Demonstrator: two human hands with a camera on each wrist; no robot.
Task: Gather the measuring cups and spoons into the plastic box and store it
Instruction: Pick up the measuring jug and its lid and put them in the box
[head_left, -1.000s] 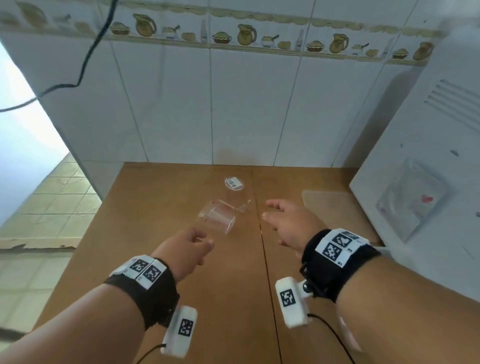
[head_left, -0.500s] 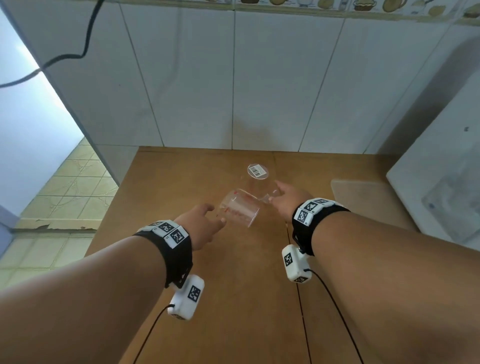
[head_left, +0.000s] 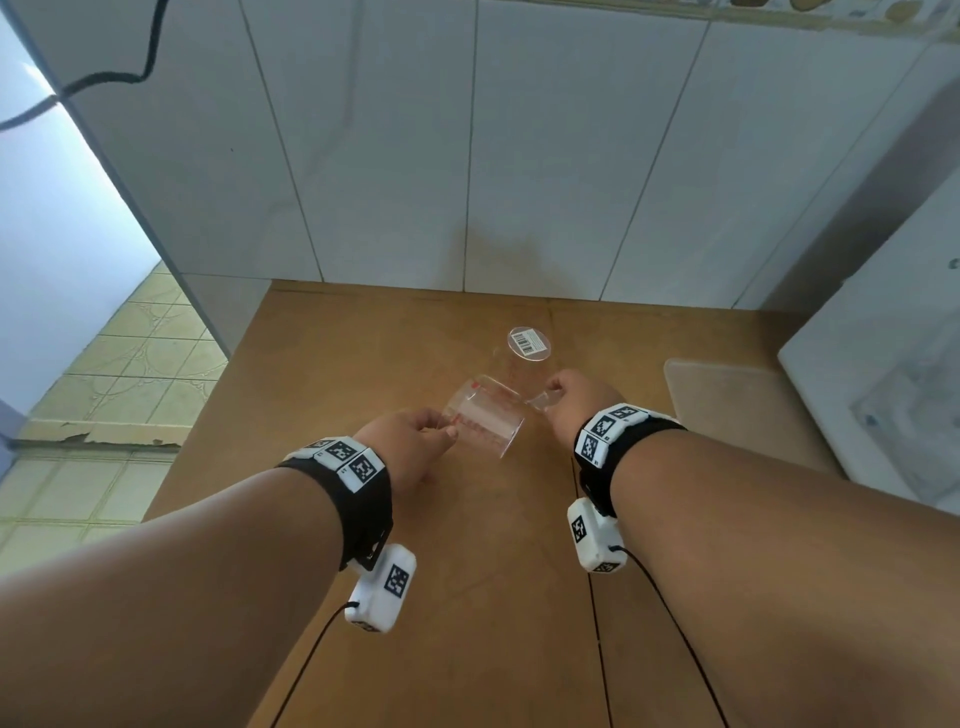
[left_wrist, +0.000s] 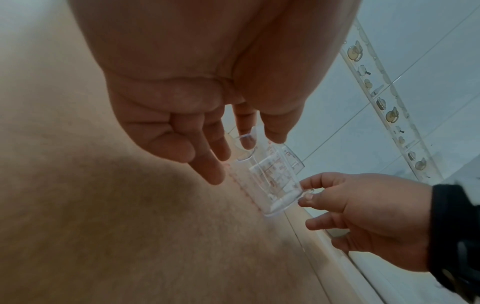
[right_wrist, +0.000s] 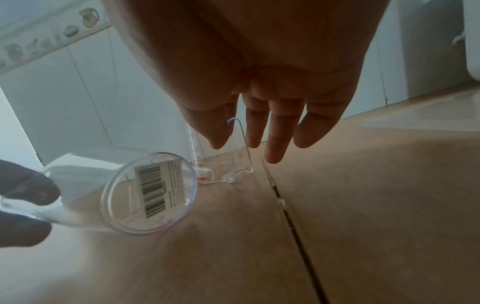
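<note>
The head view looks steeply down over both forearms at the brown worktop (head_left: 467, 597) and tiled wall. Each wrist view sits close under its palm, low over the worktop, facing along the fingers. All three share the clear measuring cup (head_left: 483, 423).

The white appliance (head_left: 883, 395) was cut off by the head view's right edge. In the right wrist view, the left hand (right_wrist: 23, 197) was a dark blur cropped at the left edge. The measuring cup's (left_wrist: 270, 176) red markings were too blurred to read.
</note>
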